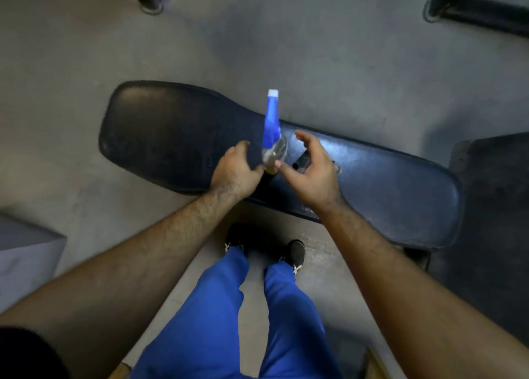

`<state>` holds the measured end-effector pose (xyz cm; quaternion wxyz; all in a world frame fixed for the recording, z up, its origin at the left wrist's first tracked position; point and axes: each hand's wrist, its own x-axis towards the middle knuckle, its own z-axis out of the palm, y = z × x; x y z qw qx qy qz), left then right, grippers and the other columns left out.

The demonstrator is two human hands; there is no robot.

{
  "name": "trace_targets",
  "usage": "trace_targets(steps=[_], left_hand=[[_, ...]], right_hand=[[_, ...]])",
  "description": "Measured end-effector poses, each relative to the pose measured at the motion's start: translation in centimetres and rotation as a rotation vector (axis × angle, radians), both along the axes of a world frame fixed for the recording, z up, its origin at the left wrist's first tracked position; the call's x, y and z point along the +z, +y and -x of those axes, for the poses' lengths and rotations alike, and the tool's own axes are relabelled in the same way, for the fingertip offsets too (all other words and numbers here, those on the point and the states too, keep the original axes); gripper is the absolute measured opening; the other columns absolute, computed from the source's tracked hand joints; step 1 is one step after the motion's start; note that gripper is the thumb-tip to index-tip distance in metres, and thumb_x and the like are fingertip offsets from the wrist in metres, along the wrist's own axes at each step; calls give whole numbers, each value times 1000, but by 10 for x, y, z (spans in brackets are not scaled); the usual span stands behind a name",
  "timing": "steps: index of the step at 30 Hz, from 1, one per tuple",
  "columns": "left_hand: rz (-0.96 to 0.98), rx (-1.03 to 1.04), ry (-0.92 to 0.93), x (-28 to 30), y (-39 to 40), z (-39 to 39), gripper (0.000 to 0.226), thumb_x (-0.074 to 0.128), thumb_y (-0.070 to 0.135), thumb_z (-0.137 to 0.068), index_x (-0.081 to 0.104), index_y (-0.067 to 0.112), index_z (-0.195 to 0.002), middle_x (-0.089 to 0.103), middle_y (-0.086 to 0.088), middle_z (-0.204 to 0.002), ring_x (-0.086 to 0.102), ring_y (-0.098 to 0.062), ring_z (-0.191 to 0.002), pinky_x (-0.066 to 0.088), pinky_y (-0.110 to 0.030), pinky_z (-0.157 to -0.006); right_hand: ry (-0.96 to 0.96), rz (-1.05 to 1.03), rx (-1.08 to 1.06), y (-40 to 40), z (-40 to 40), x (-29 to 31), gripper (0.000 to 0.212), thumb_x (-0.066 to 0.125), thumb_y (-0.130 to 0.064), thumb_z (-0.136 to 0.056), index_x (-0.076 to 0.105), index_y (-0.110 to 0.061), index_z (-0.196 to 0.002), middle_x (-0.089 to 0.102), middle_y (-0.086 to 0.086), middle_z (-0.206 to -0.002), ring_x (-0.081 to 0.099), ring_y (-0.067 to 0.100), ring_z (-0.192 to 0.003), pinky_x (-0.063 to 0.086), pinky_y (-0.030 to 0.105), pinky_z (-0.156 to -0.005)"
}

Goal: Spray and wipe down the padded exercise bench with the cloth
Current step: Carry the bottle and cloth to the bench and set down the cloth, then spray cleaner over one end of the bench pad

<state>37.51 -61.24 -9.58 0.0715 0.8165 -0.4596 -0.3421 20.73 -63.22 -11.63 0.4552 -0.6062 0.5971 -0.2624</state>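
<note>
Padded bench (160, 138) dark, lying across grey floor (71, 63). Spray bottle (273, 132) above bench middle, blue nozzle pointing away. Left hand (236, 171) fingers curled at bottle base, hold unclear. Right hand (310, 168) spread, thumb tip near bottle, gripping nothing.

Blue-topped spray bottle (273, 138) above dark bench (160, 138)
</note>
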Motion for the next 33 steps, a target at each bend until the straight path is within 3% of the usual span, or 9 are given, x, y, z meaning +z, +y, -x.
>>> trace_targets(steps=[4,6,9,13,16,20,25,30,33], left_hand=[[-14,-3,-23,-11,1,-20,61,62,32,-89,40,20,-145,48,-9,-141,48,-29,-129,42,-39,-107],[-6,8,-20,-20,-2,-31,58,60,32,-91,40,22,-145,48,-6,-141,47,-27,-129,42,-40,-106],[2,10,-1,-31,-9,-45,57,59,33,-93,39,23,-145,47,-5,-142,48,-25,-128,44,-41,-105],[42,15,50,-41,-17,-76,57,60,32,-92,41,20,-145,47,-5,-142,47,-25,-130,41,-41,-108],[90,5,77,-47,-22,-106,56,61,30,-91,44,17,-143,50,-7,-141,48,-26,-130,40,-38,-108],[113,21,53,-57,-34,-166,56,63,32,-91,44,19,-142,50,-6,-140,48,-25,-128,42,-41,-107],[116,81,-213,-89,-41,-261,61,65,39,-88,46,12,-139,51,-14,-137,47,-34,-126,40,-45,-103],[103,151,-371,-133,-39,-329,75,55,51,-91,37,5,-147,33,-22,-154,29,-36,-144,25,-48,-117],[72,164,-346,-157,-42,-344,87,35,62,-90,28,1,-151,24,-23,-158,20,-36,-148,17,-48,-121]], right_hand=[[-36,18,6,-12,-25,9,97,83,-47,-71,36,-21,-152,46,-4,-152,41,10,-140,35,28,-115],[-68,42,-15,-20,-40,10,96,83,-48,-72,36,-20,-151,47,-3,-152,43,10,-139,37,30,-115],[-68,138,-87,-31,-59,11,66,78,-44,-80,51,-17,-134,63,-7,-128,61,11,-116,51,37,-99],[-115,197,-167,-45,-93,11,33,66,-30,-88,61,-13,-115,70,-5,-108,67,12,-92,55,42,-86],[-100,180,-155,-56,-118,9,23,62,-23,-82,64,-13,-103,65,-5,-83,57,10,-68,53,37,-72],[-118,121,-68,-71,-164,13,10,67,-16,-84,62,-11,-91,58,-9,-73,52,6,-65,49,29,-68],[-49,-21,29,-95,-254,-2,30,72,-54,-78,58,-28,-79,60,-17,-65,55,7,-63,54,40,-69],[61,-131,224,-107,-340,-27,35,73,-50,-81,57,-20,-77,59,-10,-59,56,10,-59,55,43,-69],[181,-165,338,-118,-385,-39,33,71,-50,-83,54,-23,-76,64,-3,-72,64,20,-75,55,39,-74]])
